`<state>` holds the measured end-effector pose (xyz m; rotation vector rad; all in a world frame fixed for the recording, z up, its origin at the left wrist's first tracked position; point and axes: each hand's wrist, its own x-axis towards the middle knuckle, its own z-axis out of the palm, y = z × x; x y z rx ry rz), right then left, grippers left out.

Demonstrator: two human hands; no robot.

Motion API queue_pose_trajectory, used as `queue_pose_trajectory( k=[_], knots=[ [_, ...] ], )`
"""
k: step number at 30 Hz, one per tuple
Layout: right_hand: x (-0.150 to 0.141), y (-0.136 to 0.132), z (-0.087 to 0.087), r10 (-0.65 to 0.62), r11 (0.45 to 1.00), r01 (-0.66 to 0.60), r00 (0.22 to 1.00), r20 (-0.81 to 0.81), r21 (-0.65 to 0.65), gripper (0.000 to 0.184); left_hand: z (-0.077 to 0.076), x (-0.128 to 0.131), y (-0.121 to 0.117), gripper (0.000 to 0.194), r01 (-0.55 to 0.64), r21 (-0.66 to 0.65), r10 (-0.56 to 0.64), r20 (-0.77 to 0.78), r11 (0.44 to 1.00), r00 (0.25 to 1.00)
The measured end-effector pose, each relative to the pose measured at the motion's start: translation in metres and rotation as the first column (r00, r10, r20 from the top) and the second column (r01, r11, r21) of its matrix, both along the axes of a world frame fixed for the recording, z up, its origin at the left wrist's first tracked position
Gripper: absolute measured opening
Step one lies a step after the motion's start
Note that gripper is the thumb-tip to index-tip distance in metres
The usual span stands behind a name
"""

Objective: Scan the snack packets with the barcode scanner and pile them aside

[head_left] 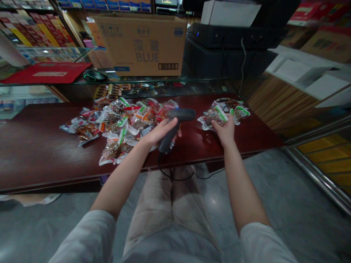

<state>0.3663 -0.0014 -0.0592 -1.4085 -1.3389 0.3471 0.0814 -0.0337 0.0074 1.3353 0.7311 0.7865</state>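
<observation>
My left hand (161,133) is wrapped round the handle of a black barcode scanner (182,114). The scanner's head points right, and its cable hangs down past the table edge. Left of it spreads a large heap of clear snack packets (120,117) with green, orange and red strips. My right hand (226,130) is closed on the near edge of a green-striped snack packet (215,116), part of a smaller pile at the table's right. Part of that packet is hidden behind my fingers.
Both piles lie on a dark red wooden table (41,146). Behind it, a glass shelf carries a cardboard box (145,47), a computer mouse (94,75) and a red mat (46,72). Black equipment (233,38) stands at the back right. The scanner cable (181,179) loops over my lap.
</observation>
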Motion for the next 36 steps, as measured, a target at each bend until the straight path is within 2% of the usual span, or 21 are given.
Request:
queue_pose_trajectory(
  k=[3, 6, 8, 10, 16, 20, 23, 27, 31, 34, 36],
  knots=[
    [0.027, 0.011, 0.014, -0.174, 0.985, 0.168, 0.950, 0.260, 0.046, 0.062, -0.002, 0.000, 0.001, 0.060, -0.004, -0.009, 0.004, 0.025, 1.000, 1.000],
    [0.052, 0.024, 0.022, -0.251, 0.958, 0.284, 0.888, 0.387, -0.030, 0.051, -0.002, 0.000, 0.001, 0.059, -0.007, -0.012, 0.007, 0.025, 1.000, 1.000],
    [0.062, 0.032, 0.020, -0.272, 0.934, 0.345, 0.852, 0.447, -0.089, 0.036, -0.001, 0.000, 0.001, 0.060, -0.005, -0.011, 0.006, 0.008, 1.000, 1.000],
    [0.065, 0.037, 0.014, -0.300, 0.907, 0.405, 0.811, 0.503, -0.113, 0.028, -0.001, -0.001, 0.002, 0.060, -0.003, -0.014, 0.003, -0.006, 1.000, 1.000],
    [0.059, 0.038, -0.002, -0.363, 0.846, 0.520, 0.723, 0.588, -0.117, 0.032, 0.000, -0.008, 0.006, 0.056, -0.100, -0.013, 0.101, 0.025, 0.995, 0.995],
    [0.056, 0.035, -0.001, -0.386, 0.840, 0.541, 0.660, 0.645, -0.050, 0.035, 0.004, -0.017, 0.011, 0.056, -0.173, -0.001, 0.173, 0.034, 0.985, 0.984],
    [0.052, 0.032, 0.002, -0.366, 0.867, 0.499, 0.636, 0.680, 0.000, 0.030, 0.005, -0.022, 0.013, 0.057, -0.192, 0.015, 0.192, 0.033, 0.981, 0.981],
    [0.048, 0.032, 0.000, -0.264, 0.916, 0.400, 0.649, 0.713, -0.025, 0.026, 0.003, -0.026, 0.016, 0.055, -0.212, 0.033, 0.212, -0.010, 0.977, 0.977],
    [0.050, 0.034, -0.004, -0.264, 0.923, 0.385, 0.655, 0.708, -0.012, 0.033, 0.004, -0.032, 0.012, 0.054, -0.209, 0.035, 0.211, -0.037, 0.977, 0.977],
    [0.045, 0.031, 0.001, -0.275, 0.935, 0.353, 0.679, 0.681, 0.025, 0.033, 0.005, -0.041, 0.004, 0.055, -0.220, 0.039, 0.221, -0.039, 0.975, 0.974],
    [0.031, 0.026, 0.008, -0.260, 0.951, 0.307, 0.718, 0.645, 0.041, 0.032, 0.003, -0.049, -0.002, 0.054, -0.251, 0.044, 0.252, -0.015, 0.967, 0.968]
  ],
)
